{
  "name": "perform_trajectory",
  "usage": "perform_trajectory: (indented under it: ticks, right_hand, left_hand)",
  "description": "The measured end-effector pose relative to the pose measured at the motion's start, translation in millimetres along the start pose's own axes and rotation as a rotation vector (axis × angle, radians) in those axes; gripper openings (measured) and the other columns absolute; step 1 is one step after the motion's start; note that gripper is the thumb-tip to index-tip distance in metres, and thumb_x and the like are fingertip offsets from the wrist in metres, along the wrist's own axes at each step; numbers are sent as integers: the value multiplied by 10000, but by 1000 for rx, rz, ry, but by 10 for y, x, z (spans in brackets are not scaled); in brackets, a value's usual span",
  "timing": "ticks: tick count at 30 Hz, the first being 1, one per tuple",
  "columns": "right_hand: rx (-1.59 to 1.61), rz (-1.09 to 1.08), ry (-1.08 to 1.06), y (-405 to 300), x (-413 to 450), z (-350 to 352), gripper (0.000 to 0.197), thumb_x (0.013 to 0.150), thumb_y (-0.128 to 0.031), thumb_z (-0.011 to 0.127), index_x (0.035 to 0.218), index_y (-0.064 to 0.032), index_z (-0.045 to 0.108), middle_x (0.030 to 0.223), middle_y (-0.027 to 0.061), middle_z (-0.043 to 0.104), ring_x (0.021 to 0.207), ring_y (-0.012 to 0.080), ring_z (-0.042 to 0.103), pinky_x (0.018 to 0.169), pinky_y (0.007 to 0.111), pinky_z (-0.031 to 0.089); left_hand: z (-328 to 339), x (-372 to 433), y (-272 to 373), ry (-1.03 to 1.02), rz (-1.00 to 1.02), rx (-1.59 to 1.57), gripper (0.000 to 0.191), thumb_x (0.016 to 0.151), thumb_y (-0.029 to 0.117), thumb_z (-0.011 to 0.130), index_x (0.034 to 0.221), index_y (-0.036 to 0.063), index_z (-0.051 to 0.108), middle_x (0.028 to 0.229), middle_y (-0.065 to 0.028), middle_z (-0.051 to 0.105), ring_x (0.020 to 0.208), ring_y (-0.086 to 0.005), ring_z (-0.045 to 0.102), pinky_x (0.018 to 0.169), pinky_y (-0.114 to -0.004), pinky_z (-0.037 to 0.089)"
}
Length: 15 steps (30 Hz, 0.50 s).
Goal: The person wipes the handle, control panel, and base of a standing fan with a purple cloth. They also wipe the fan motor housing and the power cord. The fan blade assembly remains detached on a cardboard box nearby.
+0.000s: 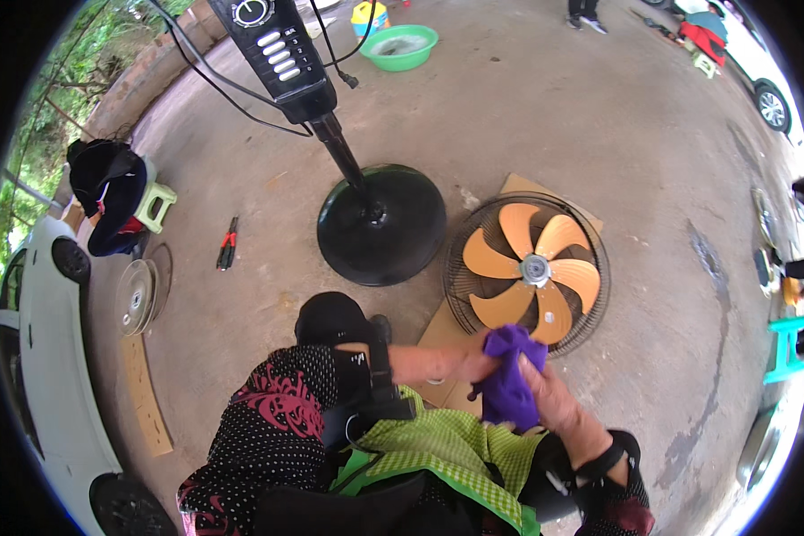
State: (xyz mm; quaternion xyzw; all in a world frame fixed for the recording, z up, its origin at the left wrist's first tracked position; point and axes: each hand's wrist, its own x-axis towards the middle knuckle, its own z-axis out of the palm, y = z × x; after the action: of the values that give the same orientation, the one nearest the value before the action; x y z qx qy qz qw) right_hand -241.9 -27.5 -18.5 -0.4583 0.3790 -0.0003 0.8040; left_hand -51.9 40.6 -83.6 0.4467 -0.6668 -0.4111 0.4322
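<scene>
Between both hands is a bunched purple cloth point(514, 382). My left hand point(472, 356) reaches across from the left and grips the cloth's upper left side. With its thumb on the front, my right hand point(555, 396) holds the lower right side. Just beyond them lies a round black wire fan grille point(606, 281) with an orange fan blade point(496, 254) inside it, resting on cardboard point(435, 338). A black pedestal fan base point(382, 241) stands to the left of the grille. Its pole carries a control box point(288, 63) with a dial and several white buttons.
Red-handled pliers point(228, 244) lie on the concrete floor at left. A green basin point(399, 50) of sudsy water stands at the back, beside a loose power plug point(350, 80). A person point(110, 194) sits near a white car point(60, 335). A teal stool point(787, 348) is at right.
</scene>
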Motion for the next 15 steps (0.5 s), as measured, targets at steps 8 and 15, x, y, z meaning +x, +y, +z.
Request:
perform_trajectory:
  ticks: [8,15]
  right_hand:
    - [-242,-169,-84,-16,99,-364,459,989,-185,547,1390,5,427,1253,88,542,1152,218,536,996,361,424]
    - [12,111,-45,-317,278,-800,662,911,-115,641,1473,20,317,1402,170,472,1251,253,494,1074,392,377]
  left_hand:
    - [-163,193,-136,-303,-387,-416,347,954,242,601,1240,46,584,1205,-151,630,1097,-255,608,955,-357,466]
    - [-395,502,-516,-224,-532,-753,449,888,237,737,1235,11,564,1185,-115,649,1085,-159,582,943,-345,473]
